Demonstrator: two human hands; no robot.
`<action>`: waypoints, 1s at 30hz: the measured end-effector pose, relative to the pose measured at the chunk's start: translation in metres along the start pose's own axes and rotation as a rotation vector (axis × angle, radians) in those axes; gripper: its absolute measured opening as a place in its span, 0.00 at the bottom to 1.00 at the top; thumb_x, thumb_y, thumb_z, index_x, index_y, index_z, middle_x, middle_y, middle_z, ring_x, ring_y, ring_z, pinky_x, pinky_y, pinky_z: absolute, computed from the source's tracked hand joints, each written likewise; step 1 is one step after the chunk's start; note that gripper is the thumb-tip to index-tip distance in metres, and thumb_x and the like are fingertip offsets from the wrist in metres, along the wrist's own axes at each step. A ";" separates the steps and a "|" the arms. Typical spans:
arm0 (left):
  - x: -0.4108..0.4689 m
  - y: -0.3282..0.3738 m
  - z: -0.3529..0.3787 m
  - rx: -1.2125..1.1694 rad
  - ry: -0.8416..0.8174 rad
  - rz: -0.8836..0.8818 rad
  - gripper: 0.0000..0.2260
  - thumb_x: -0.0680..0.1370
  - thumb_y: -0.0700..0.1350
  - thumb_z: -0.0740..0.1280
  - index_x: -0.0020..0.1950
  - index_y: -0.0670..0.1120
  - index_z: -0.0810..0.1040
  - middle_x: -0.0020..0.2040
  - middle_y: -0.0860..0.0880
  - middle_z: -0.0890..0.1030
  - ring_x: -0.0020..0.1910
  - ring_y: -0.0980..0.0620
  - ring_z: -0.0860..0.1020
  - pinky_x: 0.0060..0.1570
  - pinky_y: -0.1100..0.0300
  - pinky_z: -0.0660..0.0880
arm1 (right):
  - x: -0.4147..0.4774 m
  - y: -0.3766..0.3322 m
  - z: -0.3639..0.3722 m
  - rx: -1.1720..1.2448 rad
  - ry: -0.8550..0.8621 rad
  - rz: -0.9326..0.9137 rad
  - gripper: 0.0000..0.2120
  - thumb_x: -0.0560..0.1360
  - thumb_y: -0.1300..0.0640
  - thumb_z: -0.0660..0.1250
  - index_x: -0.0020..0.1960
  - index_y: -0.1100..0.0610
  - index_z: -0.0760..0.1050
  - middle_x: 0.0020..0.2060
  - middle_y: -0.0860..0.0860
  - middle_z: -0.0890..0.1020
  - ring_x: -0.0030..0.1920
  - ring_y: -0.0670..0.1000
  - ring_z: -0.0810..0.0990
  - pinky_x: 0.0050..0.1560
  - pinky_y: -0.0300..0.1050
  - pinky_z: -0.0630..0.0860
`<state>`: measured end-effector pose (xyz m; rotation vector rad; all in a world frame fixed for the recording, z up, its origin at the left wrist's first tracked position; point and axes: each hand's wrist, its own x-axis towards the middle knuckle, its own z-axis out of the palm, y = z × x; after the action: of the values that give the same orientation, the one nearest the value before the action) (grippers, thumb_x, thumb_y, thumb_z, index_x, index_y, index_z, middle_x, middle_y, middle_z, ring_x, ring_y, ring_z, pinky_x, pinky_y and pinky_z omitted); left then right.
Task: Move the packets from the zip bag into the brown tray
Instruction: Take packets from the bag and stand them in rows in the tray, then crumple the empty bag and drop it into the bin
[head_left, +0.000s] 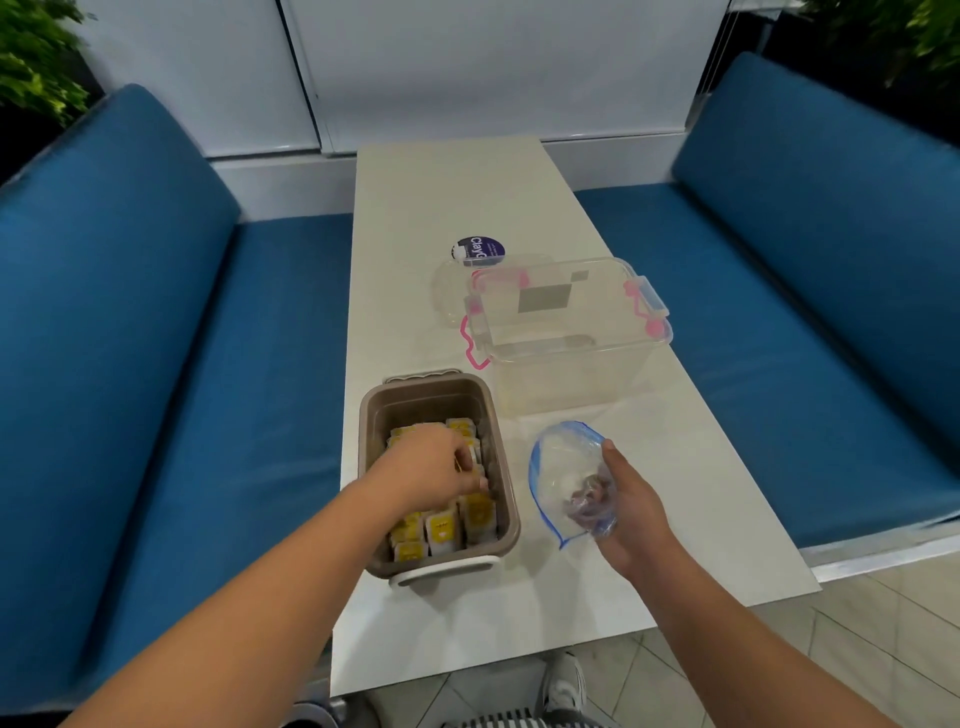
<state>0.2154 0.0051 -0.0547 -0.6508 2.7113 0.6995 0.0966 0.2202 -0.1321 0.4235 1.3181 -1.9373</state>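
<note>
Inside the brown tray (511, 514) the left hand (436, 467) pinches packets (441, 530), while just rightward the right hand (631, 512) grips the zip bag (563, 462).

Left hand (434, 465) among packets (441, 530), brown tray (426, 400)

The left hand (431, 467) covers some packets (441, 532) in the brown tray (426, 405); contents of the zip bag (558, 457) look blurred

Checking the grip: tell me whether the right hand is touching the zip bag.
Touching. The head view shows the right hand gripping the zip bag, its curled fingers visible through the clear plastic and the thumb against the bag's rim.
</note>
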 end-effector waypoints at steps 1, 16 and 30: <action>-0.006 0.003 -0.006 -0.071 0.053 0.004 0.10 0.74 0.58 0.72 0.50 0.54 0.81 0.44 0.55 0.81 0.43 0.56 0.78 0.41 0.62 0.74 | -0.006 -0.004 0.004 0.016 -0.003 -0.013 0.20 0.79 0.45 0.70 0.60 0.60 0.76 0.38 0.53 0.70 0.39 0.53 0.73 0.58 0.57 0.78; -0.077 0.082 0.007 -0.281 0.178 0.397 0.64 0.58 0.58 0.84 0.78 0.63 0.39 0.79 0.66 0.48 0.76 0.65 0.54 0.73 0.67 0.56 | -0.083 -0.034 0.032 -0.051 -0.257 -0.035 0.28 0.76 0.50 0.73 0.71 0.64 0.72 0.60 0.66 0.80 0.53 0.61 0.81 0.53 0.59 0.83; -0.134 0.115 0.071 -0.409 0.358 0.097 0.15 0.66 0.52 0.81 0.43 0.54 0.77 0.43 0.57 0.78 0.43 0.56 0.75 0.40 0.65 0.72 | -0.146 -0.035 -0.027 -0.462 -0.367 -0.016 0.10 0.80 0.55 0.69 0.57 0.59 0.81 0.44 0.57 0.84 0.40 0.58 0.84 0.48 0.56 0.82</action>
<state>0.2858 0.1792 -0.0218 -0.8050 2.9594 1.2960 0.1651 0.3078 -0.0285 -0.1642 1.4590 -1.5577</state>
